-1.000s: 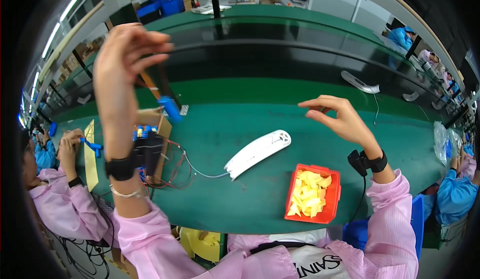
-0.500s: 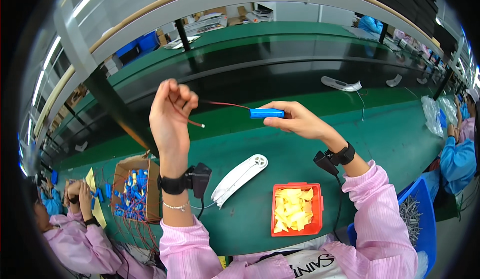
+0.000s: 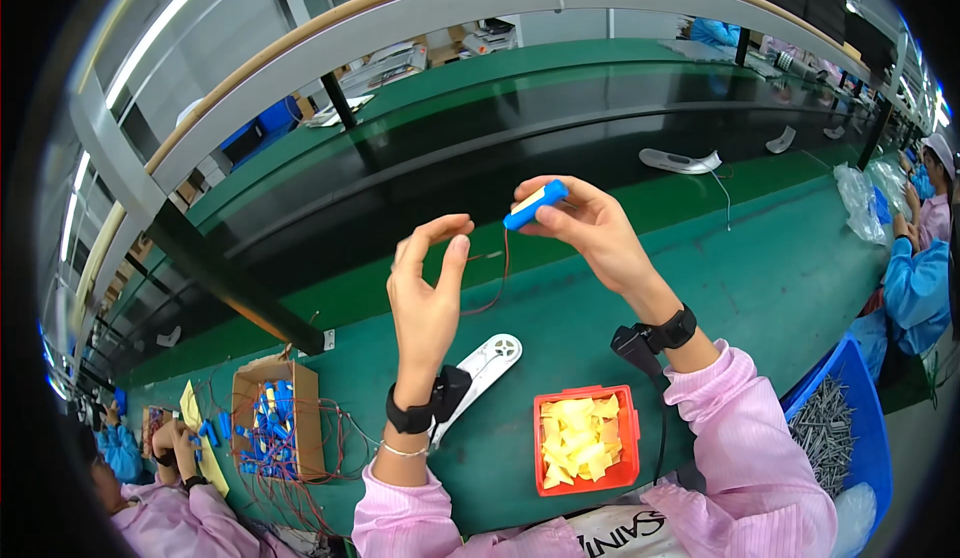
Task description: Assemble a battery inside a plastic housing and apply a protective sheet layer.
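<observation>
My right hand [image 3: 598, 236] is closed around a blue cylindrical battery [image 3: 540, 202], held tilted above the bench. A pale yellow strip shows along the battery's side. From its lower end a thin red wire [image 3: 505, 278] hangs and curves down toward my left hand [image 3: 428, 276]. That hand is raised to the left of the battery, its thumb and fingers curved but apart, with nothing visible gripped between them. A white curved plastic shell [image 3: 488, 366] lies on the bench behind my left wrist, partly hidden by it.
A red bin [image 3: 628, 463] of yellow pieces stands near me. At left is a cardboard box [image 3: 308, 423] of blue batteries with tangled wires, beside a co-worker. A blue crate [image 3: 868, 438] holds metal screws at right. White shells [image 3: 680, 162] lie on the far strip.
The battery has been turned from level to tilted, showing its yellow strip. My left hand has moved right and lower, toward it, and its fingers have parted; the once-stretched wire now hangs slack.
</observation>
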`<action>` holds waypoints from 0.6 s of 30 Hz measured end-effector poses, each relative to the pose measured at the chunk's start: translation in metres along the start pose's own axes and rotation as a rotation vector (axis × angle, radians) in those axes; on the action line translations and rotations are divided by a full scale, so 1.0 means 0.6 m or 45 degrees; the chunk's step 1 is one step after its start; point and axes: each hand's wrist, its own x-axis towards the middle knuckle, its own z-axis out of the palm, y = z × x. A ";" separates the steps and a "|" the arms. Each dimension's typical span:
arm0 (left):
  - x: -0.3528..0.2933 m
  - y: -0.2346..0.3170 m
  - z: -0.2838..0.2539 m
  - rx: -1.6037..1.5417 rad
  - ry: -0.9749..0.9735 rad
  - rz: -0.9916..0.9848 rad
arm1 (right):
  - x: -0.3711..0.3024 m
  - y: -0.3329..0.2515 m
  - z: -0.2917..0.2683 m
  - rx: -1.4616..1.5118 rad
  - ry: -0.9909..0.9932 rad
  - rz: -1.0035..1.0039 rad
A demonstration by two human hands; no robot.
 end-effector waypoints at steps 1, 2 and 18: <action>0.003 0.014 0.003 0.111 0.015 0.089 | -0.001 0.001 0.000 -0.025 -0.037 -0.001; 0.003 0.025 0.009 0.217 0.029 0.174 | -0.005 0.002 0.002 -0.108 -0.055 -0.007; -0.014 0.024 0.048 0.334 0.160 0.279 | -0.027 0.010 0.036 -0.686 -0.146 -0.148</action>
